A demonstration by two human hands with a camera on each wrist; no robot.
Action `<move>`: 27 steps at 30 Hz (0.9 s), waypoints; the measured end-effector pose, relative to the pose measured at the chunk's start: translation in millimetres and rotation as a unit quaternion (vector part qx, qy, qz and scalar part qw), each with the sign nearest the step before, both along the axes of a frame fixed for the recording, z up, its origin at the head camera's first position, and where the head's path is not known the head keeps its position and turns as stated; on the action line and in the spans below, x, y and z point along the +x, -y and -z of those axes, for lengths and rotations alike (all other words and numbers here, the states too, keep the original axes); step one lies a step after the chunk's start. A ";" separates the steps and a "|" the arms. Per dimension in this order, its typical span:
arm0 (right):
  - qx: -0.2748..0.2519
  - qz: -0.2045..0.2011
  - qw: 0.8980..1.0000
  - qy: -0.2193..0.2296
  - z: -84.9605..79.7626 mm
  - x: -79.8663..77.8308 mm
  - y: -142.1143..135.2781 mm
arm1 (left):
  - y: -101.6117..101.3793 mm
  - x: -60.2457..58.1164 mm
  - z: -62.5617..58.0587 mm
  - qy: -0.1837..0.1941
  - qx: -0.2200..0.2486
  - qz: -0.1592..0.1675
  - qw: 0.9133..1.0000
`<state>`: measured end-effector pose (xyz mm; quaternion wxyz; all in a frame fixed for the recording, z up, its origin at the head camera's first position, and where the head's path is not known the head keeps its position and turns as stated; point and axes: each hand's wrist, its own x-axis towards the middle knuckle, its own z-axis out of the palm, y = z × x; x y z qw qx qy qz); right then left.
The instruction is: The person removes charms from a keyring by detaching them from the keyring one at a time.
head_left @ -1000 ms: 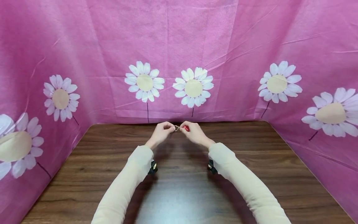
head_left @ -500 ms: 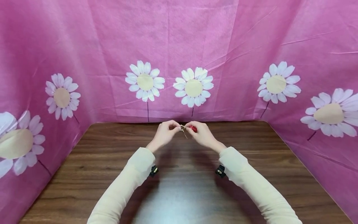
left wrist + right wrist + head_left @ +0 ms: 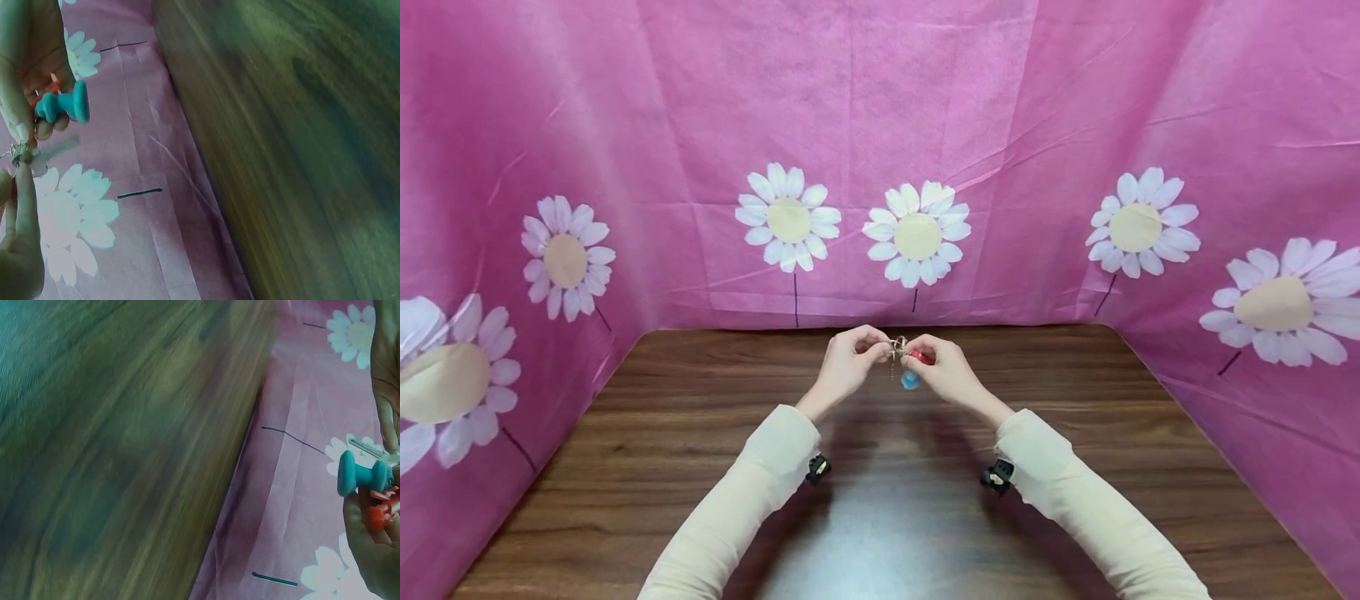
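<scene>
Near the far edge of the table, both hands hold a keychain with a gold-coloured metal ring (image 3: 898,343) between them. My left hand (image 3: 847,367) pinches the ring's left side between thumb and index finger. A thin metal piece like a key blade (image 3: 369,449) sticks out beside those fingertips, blurred in the left wrist view. My right hand (image 3: 951,371) pinches the other side, with a red charm (image 3: 922,357) partly hidden in its fingers. Below it dangles a blue spool-shaped charm (image 3: 65,105).
The brown wood-grain table (image 3: 880,467) reaches out under both forearms. A pink cloth with white daisies (image 3: 917,100) hangs behind and along both sides, close behind the hands. Each wrist carries a small black camera (image 3: 997,477).
Both hands have shifted slightly to the right and towards me with the keychain. The blue charm has come into view below the right hand, and the thin metal piece now hangs down.
</scene>
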<state>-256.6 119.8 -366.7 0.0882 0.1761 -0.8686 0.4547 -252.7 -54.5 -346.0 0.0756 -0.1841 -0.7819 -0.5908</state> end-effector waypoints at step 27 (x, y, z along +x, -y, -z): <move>-0.012 -0.033 0.999 0.007 2.5 5.5 -11.3 | -17.3 -11.1 18.4 -0.137 -0.107 -0.047 0.984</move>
